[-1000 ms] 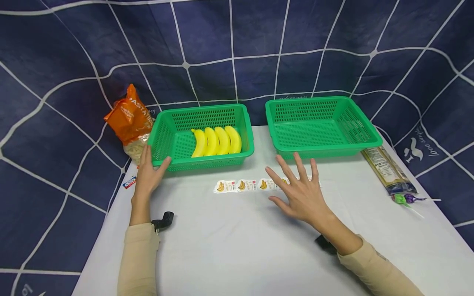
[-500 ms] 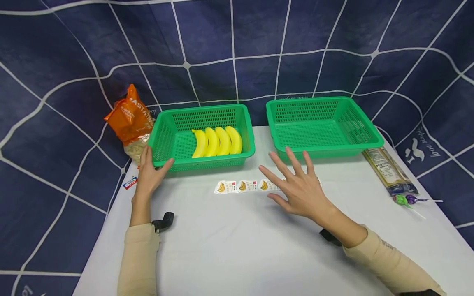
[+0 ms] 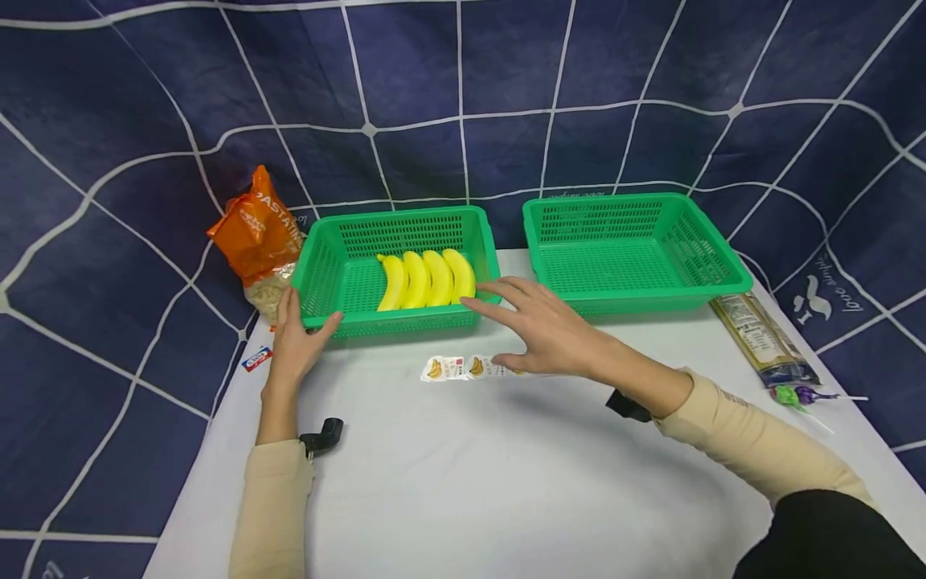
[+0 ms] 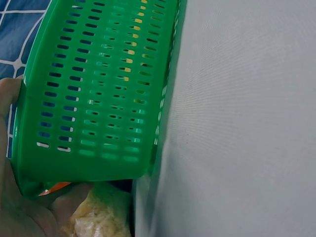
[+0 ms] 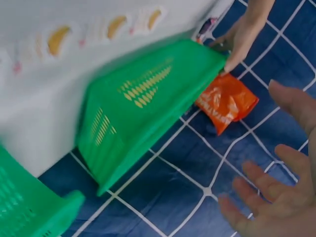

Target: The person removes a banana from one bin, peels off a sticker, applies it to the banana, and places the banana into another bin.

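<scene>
"Bananas (image 3: 418, 281): where do they lie from your hands?"

"Four of them lie side by side, just past the fingertips of your right hand (image 3: 553, 326) and well to the right of your left hand (image 3: 292, 346). They are inside the banana basket (image 3: 391, 323), toward the end nearer your right hand."

"How is your left hand set?"

"Spread around that basket's near left corner. Your thumb touches the front rim, and your fingers lie fairly straight along the left side."

"And your right?"

"Spread as well, back of the hand up, fingers pointing left toward the bananas. In the head view your fingertips overlap the basket's front right corner; the right wrist view shows them apart from its wall."

"What is below your right palm?"

"A strip of banana labels (image 3: 444, 368) on the white table (image 3: 434, 498), its right part hidden by your hand."

"Further out?"

"Beyond your right hand and to its right, a second green basket (image 3: 637, 296). Farther right of that hand, a long packet (image 3: 767, 342), with lollipops (image 3: 784, 394) at its near end. Just past your left fingers, an orange bag (image 3: 256, 225); beside your left wrist, a small red-and-blue label (image 3: 256, 359). Beyond both hands hangs a dark blue cloth (image 3: 506, 64) with white lines."
</scene>
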`<action>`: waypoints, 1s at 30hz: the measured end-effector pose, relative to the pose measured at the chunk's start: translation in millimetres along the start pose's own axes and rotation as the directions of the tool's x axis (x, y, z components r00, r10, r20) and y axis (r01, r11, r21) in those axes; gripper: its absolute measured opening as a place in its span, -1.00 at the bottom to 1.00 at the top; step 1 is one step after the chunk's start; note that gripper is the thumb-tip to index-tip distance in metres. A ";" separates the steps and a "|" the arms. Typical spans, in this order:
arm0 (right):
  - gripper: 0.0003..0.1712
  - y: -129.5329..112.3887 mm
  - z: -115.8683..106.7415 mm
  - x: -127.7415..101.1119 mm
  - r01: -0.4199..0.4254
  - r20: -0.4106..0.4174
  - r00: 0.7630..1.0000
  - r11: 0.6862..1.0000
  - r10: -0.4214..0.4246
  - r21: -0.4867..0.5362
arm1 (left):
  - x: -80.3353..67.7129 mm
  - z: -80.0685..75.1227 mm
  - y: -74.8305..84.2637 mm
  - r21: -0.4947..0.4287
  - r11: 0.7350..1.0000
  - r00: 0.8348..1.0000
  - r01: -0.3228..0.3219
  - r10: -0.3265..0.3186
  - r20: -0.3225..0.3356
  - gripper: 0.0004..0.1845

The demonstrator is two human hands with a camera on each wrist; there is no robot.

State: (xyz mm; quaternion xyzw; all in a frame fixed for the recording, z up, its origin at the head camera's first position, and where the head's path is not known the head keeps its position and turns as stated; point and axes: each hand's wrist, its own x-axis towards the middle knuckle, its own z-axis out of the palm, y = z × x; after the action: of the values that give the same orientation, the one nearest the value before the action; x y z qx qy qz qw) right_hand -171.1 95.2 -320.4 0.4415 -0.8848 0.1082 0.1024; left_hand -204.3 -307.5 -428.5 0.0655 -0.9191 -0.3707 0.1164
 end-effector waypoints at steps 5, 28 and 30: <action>0.01 11.5 -13.1 46.3 -0.119 0.131 0.987 0.968 0.091 0.219 | 2.3 3.0 1.0 -0.008 1.000 1.000 -0.001 0.001 -0.001 0.09; -0.13 42.7 27.7 208.5 -0.356 0.381 0.900 0.864 0.214 0.356 | -1.1 -0.5 -3.5 0.007 1.000 1.000 0.008 -0.008 0.010 0.10; -0.12 47.4 31.9 218.1 -0.393 0.393 0.886 0.849 0.246 0.354 | -1.0 -0.1 -3.2 0.008 1.000 1.000 0.009 -0.009 0.008 0.10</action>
State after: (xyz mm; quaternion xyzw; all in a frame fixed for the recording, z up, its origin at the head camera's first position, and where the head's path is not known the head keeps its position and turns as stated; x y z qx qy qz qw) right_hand -340.5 -51.6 -295.3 0.3089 -0.9058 0.2372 -0.1669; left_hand -203.2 -309.7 -430.8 0.0685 -0.9206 -0.3680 0.1109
